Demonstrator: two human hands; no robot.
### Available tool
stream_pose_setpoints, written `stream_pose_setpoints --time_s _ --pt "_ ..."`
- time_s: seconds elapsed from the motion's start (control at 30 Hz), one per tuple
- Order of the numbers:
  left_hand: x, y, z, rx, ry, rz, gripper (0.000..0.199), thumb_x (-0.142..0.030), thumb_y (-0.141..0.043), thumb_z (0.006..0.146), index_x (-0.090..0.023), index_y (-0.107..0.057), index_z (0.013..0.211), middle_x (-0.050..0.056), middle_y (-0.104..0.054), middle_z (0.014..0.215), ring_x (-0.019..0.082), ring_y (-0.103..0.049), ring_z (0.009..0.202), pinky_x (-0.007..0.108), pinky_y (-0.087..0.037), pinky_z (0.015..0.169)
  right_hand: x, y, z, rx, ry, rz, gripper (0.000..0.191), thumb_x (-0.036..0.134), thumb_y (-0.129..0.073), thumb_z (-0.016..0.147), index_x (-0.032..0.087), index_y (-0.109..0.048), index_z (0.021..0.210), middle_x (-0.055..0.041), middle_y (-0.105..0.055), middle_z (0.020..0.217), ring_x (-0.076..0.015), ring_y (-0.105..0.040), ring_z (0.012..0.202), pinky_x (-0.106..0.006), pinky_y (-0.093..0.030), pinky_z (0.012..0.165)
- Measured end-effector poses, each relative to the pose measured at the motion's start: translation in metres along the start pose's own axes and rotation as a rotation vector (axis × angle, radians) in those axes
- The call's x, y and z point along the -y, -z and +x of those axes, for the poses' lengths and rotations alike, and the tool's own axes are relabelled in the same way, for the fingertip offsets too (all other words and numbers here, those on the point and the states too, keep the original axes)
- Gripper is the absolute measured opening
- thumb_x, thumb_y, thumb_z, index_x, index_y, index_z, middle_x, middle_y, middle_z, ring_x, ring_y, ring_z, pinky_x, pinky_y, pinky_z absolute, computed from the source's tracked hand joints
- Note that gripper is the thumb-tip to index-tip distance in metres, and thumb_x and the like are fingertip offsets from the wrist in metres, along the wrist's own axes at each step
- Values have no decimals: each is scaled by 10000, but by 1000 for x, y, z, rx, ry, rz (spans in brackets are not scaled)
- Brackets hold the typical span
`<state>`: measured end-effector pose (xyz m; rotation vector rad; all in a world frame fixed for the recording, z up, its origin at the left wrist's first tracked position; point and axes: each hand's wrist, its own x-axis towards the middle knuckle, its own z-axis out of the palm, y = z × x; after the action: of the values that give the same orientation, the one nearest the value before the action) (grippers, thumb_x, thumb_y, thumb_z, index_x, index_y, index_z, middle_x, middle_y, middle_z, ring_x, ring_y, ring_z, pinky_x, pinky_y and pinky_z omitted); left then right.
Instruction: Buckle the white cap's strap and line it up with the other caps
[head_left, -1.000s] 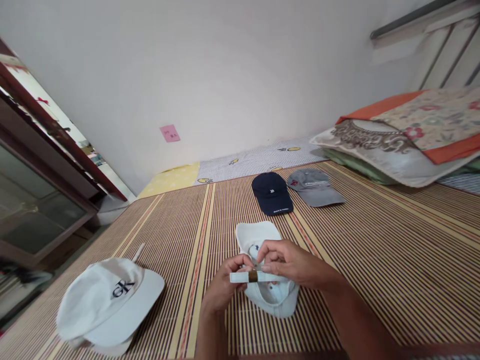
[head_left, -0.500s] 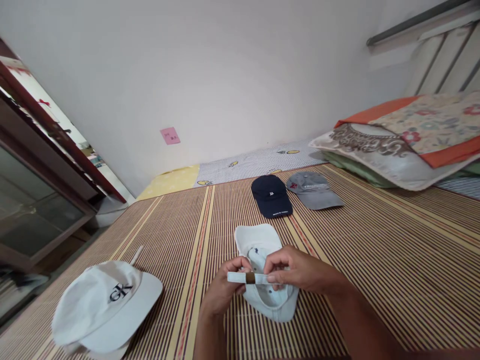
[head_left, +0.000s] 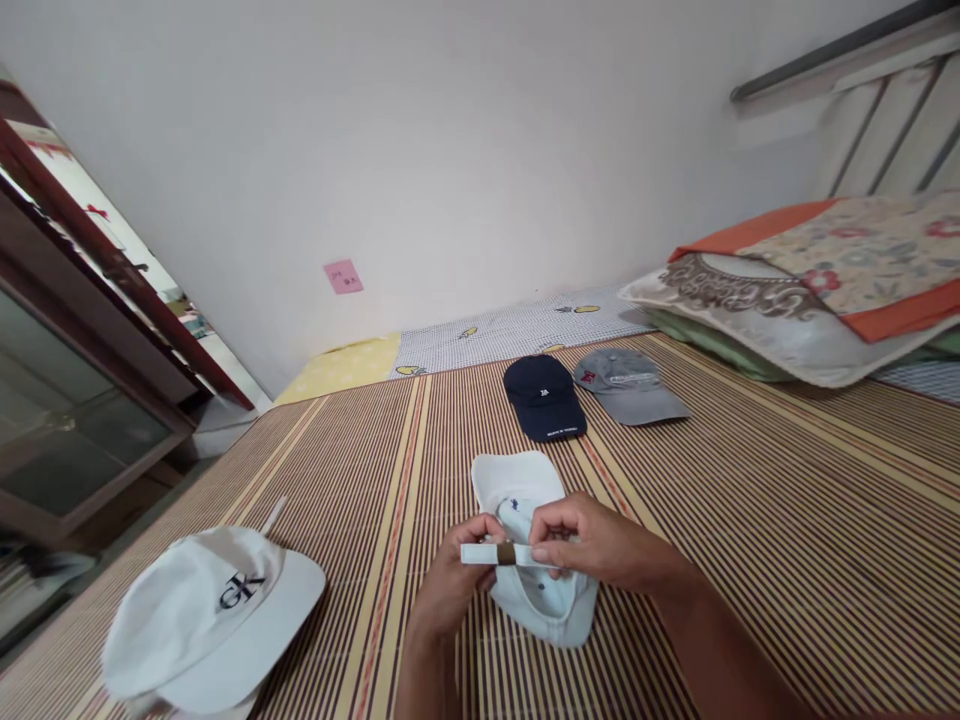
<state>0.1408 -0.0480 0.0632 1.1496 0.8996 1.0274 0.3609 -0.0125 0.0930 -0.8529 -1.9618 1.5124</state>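
A pale blue baseball cap (head_left: 551,600) lies on the striped mat, its brim pointing away from me and its back strap toward me. Across its back opening runs the adjustment strap (head_left: 480,554), with a brown buckle (head_left: 506,554) on it. My left hand (head_left: 454,575) pinches the strap near the buckle, on the left. The strap's right part is held between thumb and fingers of my right hand (head_left: 577,540). Part of the cap is hidden behind both hands.
At the left lies a white cap (head_left: 202,610) with black letters. Farther back are a navy cap (head_left: 544,395) and a grey cap (head_left: 630,385) side by side. Pillows (head_left: 810,280) are stacked at the right on the bamboo mat (head_left: 337,480).
The strap and buckle have shifted slightly to the right, along with my left hand. Both hands keep their hold, and the other caps lie as before.
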Motion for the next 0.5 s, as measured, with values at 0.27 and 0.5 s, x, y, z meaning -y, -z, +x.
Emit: stream_pose_setpoints --time_s 0.27,0.5 --pt "-2 -1 -1 71 28 11 396 -507 -739 872 -184 -554 738 -92 -384 594 57 -226 500 237 -163 484 4 -1 2 2 -11 4 156 323 -695 794 180 -702 733 8 -673 615 -132 -575 572 -243 -398 555" --pt "3 -1 2 -28 16 -25 389 -510 -793 815 -183 -591 752 -103 -410 548 39 -231 434 214 -147 424 5 -5 2 -31 9 -8 156 316 -678 807 184 -689 727 14 -663 608 -132 -572 580 -247 -400 568"
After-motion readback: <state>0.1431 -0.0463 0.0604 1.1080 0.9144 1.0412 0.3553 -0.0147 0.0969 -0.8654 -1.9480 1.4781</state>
